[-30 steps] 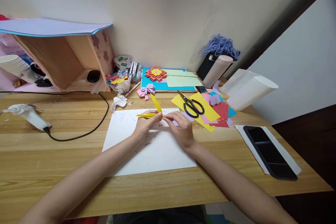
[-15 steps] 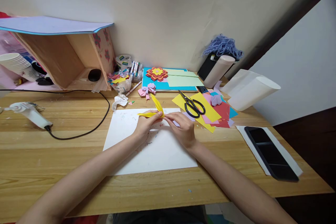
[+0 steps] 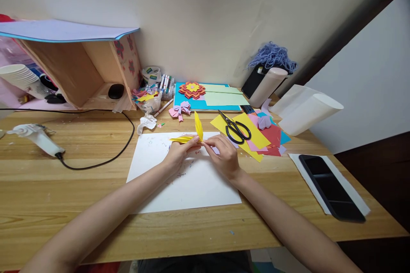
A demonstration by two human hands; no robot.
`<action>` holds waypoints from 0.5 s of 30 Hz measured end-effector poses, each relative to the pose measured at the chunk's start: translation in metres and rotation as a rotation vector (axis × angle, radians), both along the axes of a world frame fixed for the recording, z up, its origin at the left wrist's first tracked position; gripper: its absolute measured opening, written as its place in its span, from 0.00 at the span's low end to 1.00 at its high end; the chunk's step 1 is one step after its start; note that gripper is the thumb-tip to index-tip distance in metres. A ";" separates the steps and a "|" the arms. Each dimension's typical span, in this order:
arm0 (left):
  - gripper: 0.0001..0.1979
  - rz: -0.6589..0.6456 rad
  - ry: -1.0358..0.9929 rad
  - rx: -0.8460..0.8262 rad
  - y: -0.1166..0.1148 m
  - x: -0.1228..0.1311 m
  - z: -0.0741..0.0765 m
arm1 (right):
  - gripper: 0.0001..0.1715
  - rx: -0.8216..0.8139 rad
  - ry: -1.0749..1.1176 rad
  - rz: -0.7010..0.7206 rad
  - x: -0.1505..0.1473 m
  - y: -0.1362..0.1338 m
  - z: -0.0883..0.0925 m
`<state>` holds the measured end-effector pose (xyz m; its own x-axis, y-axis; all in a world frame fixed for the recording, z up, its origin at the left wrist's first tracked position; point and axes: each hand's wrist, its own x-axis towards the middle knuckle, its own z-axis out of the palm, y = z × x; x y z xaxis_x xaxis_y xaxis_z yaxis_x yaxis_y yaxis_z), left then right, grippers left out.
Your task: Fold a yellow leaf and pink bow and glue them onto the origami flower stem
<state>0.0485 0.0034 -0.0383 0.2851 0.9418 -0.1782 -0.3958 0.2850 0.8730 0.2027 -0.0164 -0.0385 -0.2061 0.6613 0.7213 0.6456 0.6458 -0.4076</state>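
Note:
Between my hands is a pleated yellow paper piece [image 3: 198, 126] with two leaf-like arms, one pointing up and one out to the left. My left hand [image 3: 181, 152] pinches it where the arms meet, thumb on top. The fingertips of my right hand [image 3: 224, 153] close on its lower right end, close to the left fingertips; the exact grip there is partly hidden by the fingers. Under both hands lies a white sheet of paper [image 3: 192, 192] with small coloured marks.
Black-handled scissors [image 3: 235, 130] lie on coloured paper [image 3: 272, 140] to the right. A phone [image 3: 331, 187] rests farther right. At left is a corded glue gun [image 3: 38, 138]. Behind stand a paper flower [image 3: 192, 89], a purple bow [image 3: 180, 111] and a cardboard box [image 3: 126, 64].
The upper arm of the yellow paper has swung from leaning left to nearly upright and shifted right. Both hands keep their pinch in almost the same place.

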 end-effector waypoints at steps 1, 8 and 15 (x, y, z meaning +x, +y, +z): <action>0.15 -0.015 -0.002 0.002 0.001 0.000 -0.001 | 0.04 0.004 -0.003 -0.007 0.000 0.000 0.000; 0.16 -0.002 -0.012 0.012 0.005 -0.002 -0.001 | 0.07 0.003 0.004 -0.046 0.002 0.005 -0.003; 0.10 0.114 -0.021 0.025 0.008 -0.003 -0.002 | 0.08 -0.001 -0.019 -0.064 0.003 0.008 -0.007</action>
<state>0.0453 0.0113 -0.0405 0.1796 0.9724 -0.1490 -0.4428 0.2152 0.8704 0.2057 -0.0086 -0.0456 -0.1769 0.6740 0.7172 0.6932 0.6026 -0.3954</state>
